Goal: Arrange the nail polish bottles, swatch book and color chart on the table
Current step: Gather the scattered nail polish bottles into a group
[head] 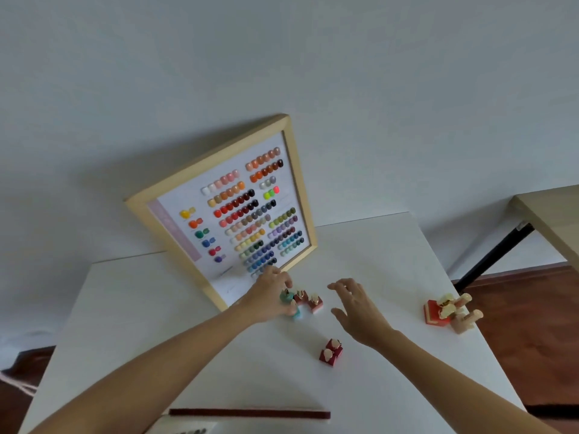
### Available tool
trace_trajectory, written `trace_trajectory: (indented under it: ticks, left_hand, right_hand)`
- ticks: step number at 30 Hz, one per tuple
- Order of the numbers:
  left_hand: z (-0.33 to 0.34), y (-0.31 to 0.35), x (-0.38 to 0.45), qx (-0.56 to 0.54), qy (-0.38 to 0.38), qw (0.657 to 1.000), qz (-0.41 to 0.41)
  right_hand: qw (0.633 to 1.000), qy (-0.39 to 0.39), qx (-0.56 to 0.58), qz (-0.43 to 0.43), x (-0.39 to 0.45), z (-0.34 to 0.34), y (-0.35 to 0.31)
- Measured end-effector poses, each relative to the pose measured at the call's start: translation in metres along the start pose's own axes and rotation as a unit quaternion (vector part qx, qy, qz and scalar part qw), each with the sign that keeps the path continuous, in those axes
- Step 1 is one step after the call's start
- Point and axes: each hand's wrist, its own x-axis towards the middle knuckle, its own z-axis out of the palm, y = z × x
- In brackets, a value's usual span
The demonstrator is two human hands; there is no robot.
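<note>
**Left hand sets a teal bottle into the row below the color chart**

The color chart (233, 211) stands tilted at the far side of the white bench (391, 255), its wooden frame leaning back toward the wall, probably so that the colors face the person. Just near its lower edge, a small row of bottles is forming: a teal bottle (287, 296), then two dark red bottles (308, 300) to the right of it. The left hand (268, 296) is closed around the teal bottle, and I think it is placing it into line with the others. Another teal bottle (296, 312) is partly hidden under this hand.

The right hand (357, 310) hovers open, its fingers spread, holding nothing; it seems ready to take the next bottle. Two red bottles (331, 352) wait nearer on the bench, and a loose group of red and beige bottles (451, 311) lies at the far right edge, some fallen over. The swatch book (250, 413) lies at the near edge, only partly in view.
</note>
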Motion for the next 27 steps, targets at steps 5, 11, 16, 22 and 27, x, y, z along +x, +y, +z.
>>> trace_trajectory:
  ticks: [5, 11, 16, 22, 27]
  left_hand:
    - [0.016, -0.006, 0.002, -0.021, -0.015, 1.000, 0.004]
    - [0.029, -0.009, 0.007, -0.041, 0.013, 0.999, 0.008]
    - [0.031, -0.013, 0.007, -0.035, 0.041, 0.998, 0.018]
    - [0.025, -0.021, 0.005, 0.022, 0.034, 0.998, 0.048]
    - [0.019, -0.024, 0.003, 0.040, 0.013, 0.998, 0.043]
  right_hand:
    - [0.999, -0.030, 0.032, 0.017, 0.025, 0.015, -0.022]
    - [0.997, -0.043, 0.048, 0.035, 0.044, 0.026, -0.028]
    - [0.998, -0.048, 0.036, 0.025, 0.054, 0.030, -0.030]
    - [0.999, -0.048, 0.012, -0.005, 0.060, 0.033, -0.039]
    - [0.998, -0.059, -0.020, -0.028, 0.061, 0.032, -0.041]
